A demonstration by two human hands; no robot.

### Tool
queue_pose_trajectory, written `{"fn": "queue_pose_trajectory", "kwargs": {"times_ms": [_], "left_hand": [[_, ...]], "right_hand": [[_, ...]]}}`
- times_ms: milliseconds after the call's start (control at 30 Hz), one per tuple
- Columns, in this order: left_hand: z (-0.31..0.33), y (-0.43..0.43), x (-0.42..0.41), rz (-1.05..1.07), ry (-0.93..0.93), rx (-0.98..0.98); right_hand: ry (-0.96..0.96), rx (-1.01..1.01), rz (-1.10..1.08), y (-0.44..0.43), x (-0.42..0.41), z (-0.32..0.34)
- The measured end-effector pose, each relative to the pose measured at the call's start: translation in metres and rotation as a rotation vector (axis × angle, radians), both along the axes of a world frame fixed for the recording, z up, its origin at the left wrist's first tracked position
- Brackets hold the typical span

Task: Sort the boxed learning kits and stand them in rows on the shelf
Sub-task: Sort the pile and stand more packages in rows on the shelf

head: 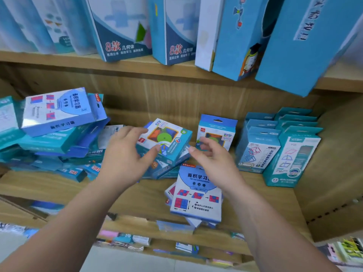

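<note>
A teal kit box with a green disc window (167,140) lies tilted on a heap of boxes in the middle of the wooden shelf (68,185). My left hand (125,156) rests against its left side, fingers spread, thumb on its front edge. My right hand (212,160) hovers open just right of it, touching nothing that I can see. A matching kit (218,132) stands upright behind my right hand. A flat blue-and-white area kit (198,195) lies at the shelf's front edge.
A messy pile of blue boxes (59,134) fills the shelf's left. Upright kits stand in rows at the right (279,150). Tall blue boxes (241,36) lean on the shelf above. More goods lie on the lower shelf (125,238).
</note>
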State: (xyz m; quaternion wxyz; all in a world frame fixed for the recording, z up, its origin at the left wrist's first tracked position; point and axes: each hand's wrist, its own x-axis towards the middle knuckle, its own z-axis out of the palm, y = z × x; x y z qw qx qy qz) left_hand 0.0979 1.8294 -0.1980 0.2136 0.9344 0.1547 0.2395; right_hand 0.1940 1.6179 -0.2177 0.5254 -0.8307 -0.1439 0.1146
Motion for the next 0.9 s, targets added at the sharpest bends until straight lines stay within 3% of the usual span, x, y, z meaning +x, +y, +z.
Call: {"fn": "queue_pose_trajectory", "kwargs": {"times_ms": [167,400,700,900], "left_hand": [[-0.008,0.02,0.019,-0.082,0.271,0.126],[-0.022,0.033,0.014,-0.206,0.176,0.092],[-0.017,0.054,0.019,-0.45,0.051,-0.196],[-0.001,0.041,0.041,-0.416,-0.107,-0.341]], "right_hand": [[-0.125,-0.233,-0.006,0.045,0.022,0.017],[-0.008,-0.361,-0.021,0.076,0.049,0.025],[0.27,-0.01,0.041,0.053,0.044,0.066],[0.068,0.245,-0.139,0.017,0.032,0.068]]}}
